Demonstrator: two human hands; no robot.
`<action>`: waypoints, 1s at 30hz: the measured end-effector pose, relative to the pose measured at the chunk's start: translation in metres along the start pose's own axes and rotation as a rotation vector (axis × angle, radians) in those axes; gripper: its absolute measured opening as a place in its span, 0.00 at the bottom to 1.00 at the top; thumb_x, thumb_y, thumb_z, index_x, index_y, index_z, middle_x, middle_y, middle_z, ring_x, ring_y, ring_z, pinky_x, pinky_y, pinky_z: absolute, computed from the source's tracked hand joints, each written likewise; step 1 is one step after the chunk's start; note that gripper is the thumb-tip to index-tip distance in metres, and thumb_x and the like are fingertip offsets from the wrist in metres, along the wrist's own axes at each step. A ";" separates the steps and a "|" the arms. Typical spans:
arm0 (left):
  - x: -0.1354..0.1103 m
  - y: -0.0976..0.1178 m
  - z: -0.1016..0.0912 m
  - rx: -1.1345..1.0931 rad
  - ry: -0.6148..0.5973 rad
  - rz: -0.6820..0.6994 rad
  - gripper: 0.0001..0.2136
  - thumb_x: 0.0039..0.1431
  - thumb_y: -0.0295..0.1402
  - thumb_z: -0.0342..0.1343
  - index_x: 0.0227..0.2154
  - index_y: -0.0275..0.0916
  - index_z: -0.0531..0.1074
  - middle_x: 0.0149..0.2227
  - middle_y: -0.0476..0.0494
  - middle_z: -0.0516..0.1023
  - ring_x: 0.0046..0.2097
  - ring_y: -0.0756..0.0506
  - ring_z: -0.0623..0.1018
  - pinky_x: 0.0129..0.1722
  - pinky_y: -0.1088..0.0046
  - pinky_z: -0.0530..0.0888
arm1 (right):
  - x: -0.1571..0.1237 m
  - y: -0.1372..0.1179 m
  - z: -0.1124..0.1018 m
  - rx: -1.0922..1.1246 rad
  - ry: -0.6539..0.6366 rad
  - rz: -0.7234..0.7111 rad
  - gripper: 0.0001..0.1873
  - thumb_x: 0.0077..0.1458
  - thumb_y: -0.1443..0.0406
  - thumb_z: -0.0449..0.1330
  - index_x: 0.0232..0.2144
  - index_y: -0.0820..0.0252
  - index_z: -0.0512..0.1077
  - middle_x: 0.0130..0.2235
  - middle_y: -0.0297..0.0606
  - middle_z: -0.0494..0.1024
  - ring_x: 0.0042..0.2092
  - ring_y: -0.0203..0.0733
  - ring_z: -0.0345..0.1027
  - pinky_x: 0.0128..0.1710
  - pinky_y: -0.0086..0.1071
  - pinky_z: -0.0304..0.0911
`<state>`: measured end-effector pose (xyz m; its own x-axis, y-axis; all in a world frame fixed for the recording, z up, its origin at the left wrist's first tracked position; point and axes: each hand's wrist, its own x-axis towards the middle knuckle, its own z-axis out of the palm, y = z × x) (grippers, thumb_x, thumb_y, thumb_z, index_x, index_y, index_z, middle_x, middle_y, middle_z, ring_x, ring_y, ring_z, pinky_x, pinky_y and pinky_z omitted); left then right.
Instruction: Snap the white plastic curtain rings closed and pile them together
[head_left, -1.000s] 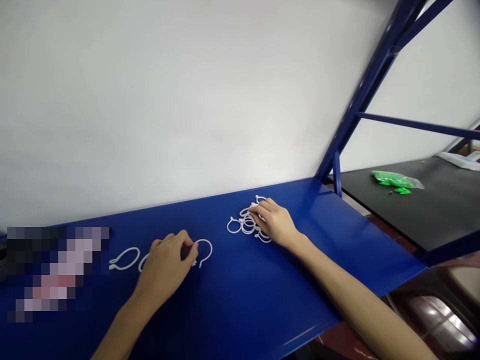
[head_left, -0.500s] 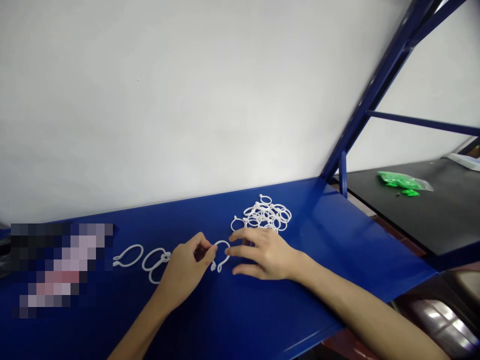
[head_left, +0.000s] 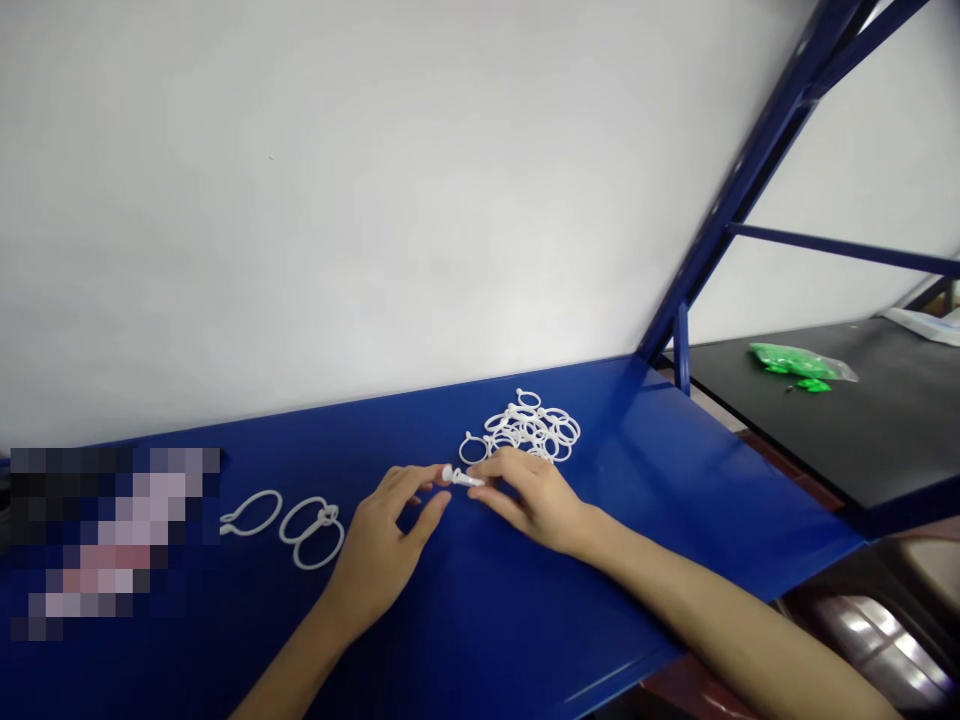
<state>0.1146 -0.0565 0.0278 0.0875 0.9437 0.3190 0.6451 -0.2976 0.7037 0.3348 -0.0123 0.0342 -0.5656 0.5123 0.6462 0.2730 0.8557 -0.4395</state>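
Observation:
Both hands meet over the blue shelf (head_left: 487,610) and pinch one white plastic ring (head_left: 459,477) between them. My left hand (head_left: 386,545) grips its left end with thumb and fingertips. My right hand (head_left: 529,500) grips the right end, fingers curled. Just behind the right hand lies a heap of white rings (head_left: 532,430). To the left of my left hand lie a single closed ring (head_left: 251,512) and a linked pair of rings (head_left: 313,530).
A white wall rises behind the shelf. A blue upright and cross bar (head_left: 750,160) stand at the right. Beyond it, a black table (head_left: 862,420) carries a bag of green parts (head_left: 799,362). A blurred patch covers the far left.
My right hand left the heap and came to the ring held by my left hand. That ring, lying flat before, is now lifted and held by both hands.

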 end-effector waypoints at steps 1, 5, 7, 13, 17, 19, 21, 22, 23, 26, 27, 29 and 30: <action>-0.001 0.000 0.001 0.026 0.023 0.054 0.10 0.65 0.42 0.52 0.41 0.45 0.75 0.40 0.47 0.79 0.40 0.45 0.77 0.43 0.67 0.73 | -0.001 0.000 0.002 0.018 -0.004 0.002 0.09 0.67 0.62 0.57 0.46 0.61 0.71 0.37 0.40 0.78 0.36 0.38 0.72 0.37 0.32 0.71; -0.004 -0.002 0.007 0.110 0.033 0.253 0.10 0.69 0.36 0.48 0.35 0.42 0.73 0.35 0.48 0.79 0.40 0.46 0.75 0.44 0.67 0.71 | -0.002 -0.001 0.008 0.088 -0.025 -0.010 0.06 0.67 0.63 0.57 0.43 0.60 0.72 0.38 0.40 0.79 0.38 0.38 0.73 0.39 0.31 0.71; -0.005 -0.002 0.010 0.138 0.022 0.307 0.11 0.70 0.34 0.47 0.33 0.42 0.71 0.32 0.50 0.78 0.37 0.47 0.74 0.40 0.68 0.70 | -0.003 0.000 0.011 0.110 -0.035 -0.027 0.06 0.68 0.65 0.56 0.42 0.61 0.72 0.38 0.41 0.79 0.38 0.38 0.73 0.39 0.31 0.71; -0.007 -0.007 0.011 0.207 0.044 0.429 0.11 0.69 0.27 0.45 0.32 0.41 0.70 0.30 0.52 0.77 0.32 0.48 0.73 0.35 0.70 0.68 | -0.004 -0.002 0.011 0.109 -0.119 -0.094 0.09 0.69 0.67 0.53 0.39 0.62 0.73 0.37 0.42 0.78 0.38 0.40 0.72 0.40 0.34 0.70; -0.006 -0.006 0.005 0.241 0.057 0.510 0.11 0.69 0.24 0.45 0.35 0.40 0.71 0.30 0.52 0.78 0.31 0.49 0.73 0.34 0.70 0.67 | -0.003 -0.011 0.009 0.097 -0.153 -0.124 0.11 0.70 0.67 0.51 0.38 0.62 0.72 0.35 0.41 0.78 0.37 0.39 0.70 0.38 0.33 0.69; -0.005 -0.004 0.002 0.253 0.072 0.541 0.12 0.69 0.24 0.45 0.34 0.40 0.72 0.30 0.51 0.78 0.31 0.49 0.73 0.34 0.70 0.67 | -0.002 -0.014 0.008 0.076 -0.107 -0.120 0.10 0.69 0.67 0.52 0.40 0.63 0.73 0.35 0.42 0.78 0.37 0.39 0.70 0.39 0.34 0.69; -0.005 0.000 0.001 0.275 0.098 0.560 0.11 0.69 0.25 0.46 0.32 0.39 0.71 0.29 0.51 0.77 0.31 0.49 0.73 0.34 0.69 0.67 | -0.001 -0.014 0.007 0.058 -0.056 -0.111 0.09 0.69 0.67 0.52 0.42 0.63 0.73 0.36 0.42 0.78 0.38 0.40 0.70 0.39 0.34 0.70; -0.005 0.001 0.001 0.289 0.112 0.564 0.11 0.69 0.25 0.47 0.32 0.39 0.71 0.29 0.51 0.77 0.31 0.49 0.72 0.34 0.69 0.67 | -0.001 -0.013 0.007 0.052 -0.039 -0.110 0.09 0.69 0.67 0.52 0.43 0.63 0.73 0.36 0.42 0.79 0.38 0.40 0.70 0.39 0.34 0.70; -0.004 0.003 0.001 0.301 0.126 0.567 0.10 0.68 0.25 0.47 0.32 0.39 0.71 0.29 0.51 0.77 0.31 0.49 0.72 0.34 0.69 0.67 | 0.000 -0.013 0.007 0.048 -0.029 -0.112 0.09 0.69 0.67 0.52 0.43 0.62 0.73 0.36 0.42 0.79 0.38 0.40 0.70 0.39 0.34 0.70; -0.004 0.006 0.001 0.329 0.155 0.576 0.11 0.69 0.25 0.47 0.31 0.39 0.70 0.28 0.51 0.77 0.31 0.49 0.72 0.34 0.69 0.66 | 0.000 -0.011 0.006 0.044 -0.034 -0.124 0.10 0.69 0.67 0.52 0.43 0.62 0.73 0.36 0.41 0.79 0.38 0.40 0.70 0.40 0.35 0.69; -0.005 0.007 0.001 0.338 0.162 0.582 0.11 0.69 0.25 0.47 0.31 0.39 0.70 0.27 0.51 0.76 0.30 0.49 0.71 0.34 0.69 0.66 | 0.000 -0.011 0.007 0.041 -0.041 -0.124 0.10 0.69 0.67 0.52 0.43 0.62 0.73 0.36 0.42 0.79 0.38 0.40 0.70 0.40 0.35 0.69; -0.005 0.007 0.002 0.351 0.172 0.597 0.12 0.69 0.25 0.47 0.29 0.39 0.69 0.26 0.51 0.75 0.29 0.49 0.70 0.33 0.69 0.66 | -0.001 -0.011 0.007 0.037 -0.073 -0.117 0.10 0.70 0.67 0.51 0.42 0.63 0.73 0.36 0.42 0.78 0.38 0.40 0.69 0.40 0.35 0.68; -0.005 0.007 0.002 0.357 0.175 0.607 0.12 0.69 0.25 0.47 0.28 0.39 0.69 0.25 0.51 0.74 0.29 0.49 0.70 0.33 0.69 0.66 | -0.002 -0.012 0.007 0.034 -0.094 -0.113 0.11 0.70 0.67 0.50 0.41 0.63 0.72 0.36 0.42 0.78 0.38 0.40 0.69 0.40 0.35 0.68</action>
<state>0.1202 -0.0634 0.0296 0.4048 0.5814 0.7057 0.7327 -0.6680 0.1301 0.3276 -0.0237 0.0340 -0.6622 0.4023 0.6322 0.1776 0.9039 -0.3891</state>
